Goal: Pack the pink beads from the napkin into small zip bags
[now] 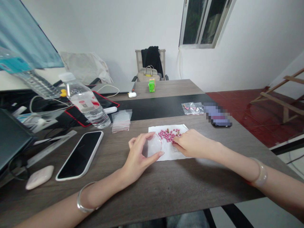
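Note:
A white sheet of paper (169,155) lies on the table with a loose pile of pink pills (167,135) and a few brown capsules (168,130) on it. Between the thumb and fingers of my left hand (140,155) is a small clear zip bag (154,145), its red-lined mouth held apart toward the pills. My right hand (188,142) reaches in from the right, fingertips pinched together at the pile's right edge. Whatever is in that pinch is hidden by the fingers.
Left of the paper are a stack of zip bags (121,121), a phone (80,155), a mouse (40,177) and a water bottle (84,100). Filled bags (193,108) and a blurred-out phone (217,114) lie to the right. Farther back stands a green box (151,85).

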A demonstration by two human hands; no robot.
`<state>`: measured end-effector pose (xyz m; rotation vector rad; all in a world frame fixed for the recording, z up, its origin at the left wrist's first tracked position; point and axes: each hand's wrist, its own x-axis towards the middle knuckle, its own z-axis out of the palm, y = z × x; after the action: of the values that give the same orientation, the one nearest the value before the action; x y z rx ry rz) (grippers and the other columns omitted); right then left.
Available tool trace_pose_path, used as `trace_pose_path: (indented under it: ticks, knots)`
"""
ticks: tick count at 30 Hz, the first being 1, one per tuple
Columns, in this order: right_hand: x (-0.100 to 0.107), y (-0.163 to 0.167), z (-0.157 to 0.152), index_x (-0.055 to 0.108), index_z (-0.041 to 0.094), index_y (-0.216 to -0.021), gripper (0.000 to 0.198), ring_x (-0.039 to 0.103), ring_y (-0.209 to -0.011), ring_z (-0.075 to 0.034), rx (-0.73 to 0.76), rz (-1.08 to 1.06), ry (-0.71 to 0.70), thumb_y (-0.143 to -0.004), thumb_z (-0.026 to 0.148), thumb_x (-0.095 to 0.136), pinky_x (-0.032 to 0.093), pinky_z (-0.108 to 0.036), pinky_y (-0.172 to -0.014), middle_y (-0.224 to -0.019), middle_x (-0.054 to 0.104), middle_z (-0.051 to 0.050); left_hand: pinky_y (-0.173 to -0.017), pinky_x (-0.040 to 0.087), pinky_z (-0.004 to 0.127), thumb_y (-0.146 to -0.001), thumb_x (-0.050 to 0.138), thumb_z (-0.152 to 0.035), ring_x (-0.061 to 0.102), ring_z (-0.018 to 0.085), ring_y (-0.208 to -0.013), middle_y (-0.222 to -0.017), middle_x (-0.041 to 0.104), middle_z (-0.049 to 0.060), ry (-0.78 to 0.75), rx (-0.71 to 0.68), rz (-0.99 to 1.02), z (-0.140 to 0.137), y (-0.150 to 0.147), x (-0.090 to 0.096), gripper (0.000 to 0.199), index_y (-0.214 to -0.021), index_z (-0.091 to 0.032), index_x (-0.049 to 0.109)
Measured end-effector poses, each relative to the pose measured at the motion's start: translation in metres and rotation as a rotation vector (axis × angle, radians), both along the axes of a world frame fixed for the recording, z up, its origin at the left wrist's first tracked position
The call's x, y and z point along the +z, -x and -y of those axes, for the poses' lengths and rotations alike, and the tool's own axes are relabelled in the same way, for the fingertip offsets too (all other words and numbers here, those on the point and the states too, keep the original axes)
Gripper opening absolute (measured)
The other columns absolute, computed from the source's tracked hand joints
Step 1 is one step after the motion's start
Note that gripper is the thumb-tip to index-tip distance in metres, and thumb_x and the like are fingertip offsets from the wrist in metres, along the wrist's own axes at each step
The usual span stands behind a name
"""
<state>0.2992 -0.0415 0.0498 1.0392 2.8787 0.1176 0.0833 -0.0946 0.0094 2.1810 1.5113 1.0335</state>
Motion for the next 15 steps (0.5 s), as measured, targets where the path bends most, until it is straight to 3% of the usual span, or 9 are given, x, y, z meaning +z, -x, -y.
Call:
trace_pose_path:
  ticks: [4,10,15]
  knots:
    - [-0.003,0.004,0.002,0.063,0.011,-0.093,0.024,0.066,-0.062,-0.019,0.083,-0.284,-0.126,-0.096,0.025,0.043,0.037,-0.028,-0.054,-0.075,0.071,-0.009,-0.093,0.028,0.041,-0.075,0.071,-0.039,0.058,0.026,-0.103,-0.114,0.063,0.004,-0.014,-0.025,-0.061,0.001,0.0,-0.002,0.05,-0.116,-0.024,0.047]
    - [-0.03,0.012,0.007,0.062,0.016,-0.101,0.024,0.065,-0.065,-0.016,0.327,-0.65,-0.244,-0.098,0.026,0.04,0.044,-0.027,-0.061,-0.075,0.071,-0.004,-0.093,0.028,0.042,-0.076,0.069,-0.036,0.057,0.026,-0.106,-0.116,0.063,0.005,-0.014,-0.028,-0.091,0.001,-0.001,-0.001,0.048,-0.117,-0.025,0.047]
    - [-0.035,0.013,0.003,0.06,0.014,-0.094,0.016,0.062,-0.071,-0.016,0.197,-0.825,-0.192,-0.094,0.025,0.048,0.046,-0.027,-0.064,-0.079,0.068,-0.006,-0.092,0.031,0.041,-0.079,0.067,-0.038,0.058,0.025,-0.103,-0.113,0.063,0.005,-0.018,0.012,-0.032,0.001,-0.001,0.0,0.047,-0.119,-0.025,0.045]
